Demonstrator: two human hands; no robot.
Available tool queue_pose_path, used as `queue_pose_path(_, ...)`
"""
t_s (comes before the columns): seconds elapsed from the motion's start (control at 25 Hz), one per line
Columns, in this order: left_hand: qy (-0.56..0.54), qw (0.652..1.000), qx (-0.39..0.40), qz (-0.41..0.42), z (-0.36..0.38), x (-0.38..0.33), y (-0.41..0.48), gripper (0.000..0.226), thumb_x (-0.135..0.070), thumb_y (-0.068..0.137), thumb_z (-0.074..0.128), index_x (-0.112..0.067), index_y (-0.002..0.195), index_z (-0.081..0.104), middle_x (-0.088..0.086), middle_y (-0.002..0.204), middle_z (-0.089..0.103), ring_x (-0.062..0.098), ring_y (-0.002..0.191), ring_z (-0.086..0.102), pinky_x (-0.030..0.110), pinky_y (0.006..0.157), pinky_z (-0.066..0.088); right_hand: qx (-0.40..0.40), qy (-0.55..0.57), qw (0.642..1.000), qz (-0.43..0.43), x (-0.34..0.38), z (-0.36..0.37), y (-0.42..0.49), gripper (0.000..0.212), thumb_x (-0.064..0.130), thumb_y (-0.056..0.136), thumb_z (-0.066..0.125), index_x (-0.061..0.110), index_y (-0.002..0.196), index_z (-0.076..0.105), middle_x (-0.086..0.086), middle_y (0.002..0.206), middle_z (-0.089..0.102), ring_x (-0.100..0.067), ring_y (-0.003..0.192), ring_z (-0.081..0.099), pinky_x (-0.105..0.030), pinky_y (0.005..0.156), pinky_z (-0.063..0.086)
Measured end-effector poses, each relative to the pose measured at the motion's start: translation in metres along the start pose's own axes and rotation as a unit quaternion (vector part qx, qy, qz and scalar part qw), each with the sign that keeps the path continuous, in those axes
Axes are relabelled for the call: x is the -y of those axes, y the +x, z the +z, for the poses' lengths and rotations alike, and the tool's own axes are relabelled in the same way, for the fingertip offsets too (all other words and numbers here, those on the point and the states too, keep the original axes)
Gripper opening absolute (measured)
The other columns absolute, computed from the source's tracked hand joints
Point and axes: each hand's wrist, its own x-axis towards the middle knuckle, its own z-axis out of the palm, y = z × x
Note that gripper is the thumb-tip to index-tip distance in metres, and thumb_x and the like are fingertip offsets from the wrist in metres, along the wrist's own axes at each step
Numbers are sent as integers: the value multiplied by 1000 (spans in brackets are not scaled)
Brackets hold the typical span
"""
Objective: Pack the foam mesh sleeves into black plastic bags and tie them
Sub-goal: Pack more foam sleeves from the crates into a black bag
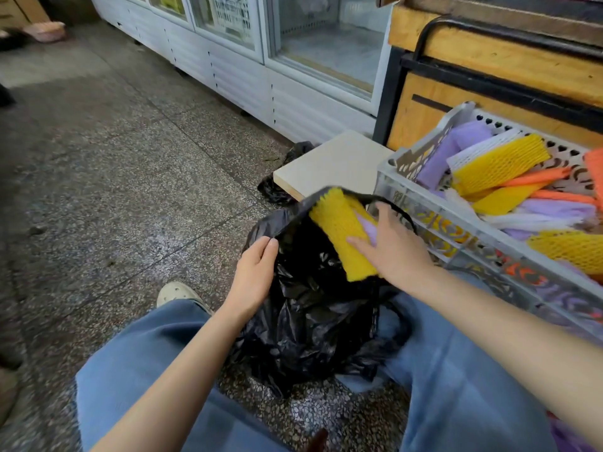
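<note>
Bag (313, 314) between knees; crate (489, 243) at right.

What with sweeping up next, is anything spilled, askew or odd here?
Two things. A yellow sleeve juts from the bag mouth under the right hand, not yet pushed in; the left hand holds the rim. A crumpled second bag lies loose on the floor beside the board.
</note>
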Motion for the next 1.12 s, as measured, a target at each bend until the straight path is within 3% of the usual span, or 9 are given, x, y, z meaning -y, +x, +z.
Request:
queue_pose_path(0.16,-29,1000,5,-2,5,-2,1,29,-21,101,41,-17,72,38,-3,70,37,12,72,37,35,71,32,-39,120,992,-25,37,26,-6,65,45,95,42,8,143,18,-11,145,34,-28,126,44,-34,82,41)
queue_pose_path(0.24,-35,999,3,-2,6,-3,1,30,-21,101,40,-18,71,37,-4,70,36,12,72,37,35,73,34,60,160,985,4,46,50,-1,61,39,97,43,3,142,21,-17,142,38,-31,126,43,-38,95,41)
queue_pose_path(0.36,-17,1000,-11,-14,-1,2,-1,33,-21,101,40,-18,68,34,-5,67,33,12,69,34,35,71,32,193,2,978,-83,43,60,-7,43,42,99,36,5,119,48,-13,112,60,-33,101,58,-39,78,46)
queue_pose_path(0.48,-12,999,-16,-39,-13,16,-4,30,-23,101,39,-16,73,35,-1,69,32,13,69,33,33,70,29,-6,-18,983,-185,30,43,-14,26,36,98,42,15,104,57,0,99,62,-21,90,60,-32,71,47)
queue_pose_path(0.56,-30,998,-16,-53,-18,26,-5,27,-26,101,39,-16,76,39,3,74,36,13,73,36,34,71,29,-116,-10,970,-212,15,37,-9,40,36,91,57,11,121,50,-7,118,54,-23,109,52,-32,88,44)
queue_pose_path(0.68,-56,996,-3,-68,-22,30,-6,25,-37,97,42,-18,82,47,2,82,44,12,79,41,35,73,31,28,-58,994,-83,-5,46,13,86,51,84,60,8,146,19,-15,149,20,-30,139,20,-41,113,24)
queue_pose_path(0.84,-70,996,-2,-63,-30,22,-6,23,-32,100,42,-16,87,51,1,85,46,11,81,42,34,73,32,10,72,996,-54,-13,44,30,32,34,92,56,13,116,55,-11,119,58,-28,109,57,-40,91,46)
queue_pose_path(0.96,-37,998,-38,-23,-36,5,10,26,-23,101,40,-13,77,46,3,76,42,11,73,39,34,71,32,11,157,983,-95,-6,4,30,9,21,95,53,20,103,48,-9,94,68,-20,71,66,-43,73,53)
queue_pose_path(1.12,41,997,-46,39,-28,-36,46,33,-20,101,40,-16,68,37,-4,66,39,11,66,36,32,66,27,61,109,979,-163,-4,-51,12,24,36,93,52,25,112,44,-8,111,65,-19,91,63,-45,83,49)
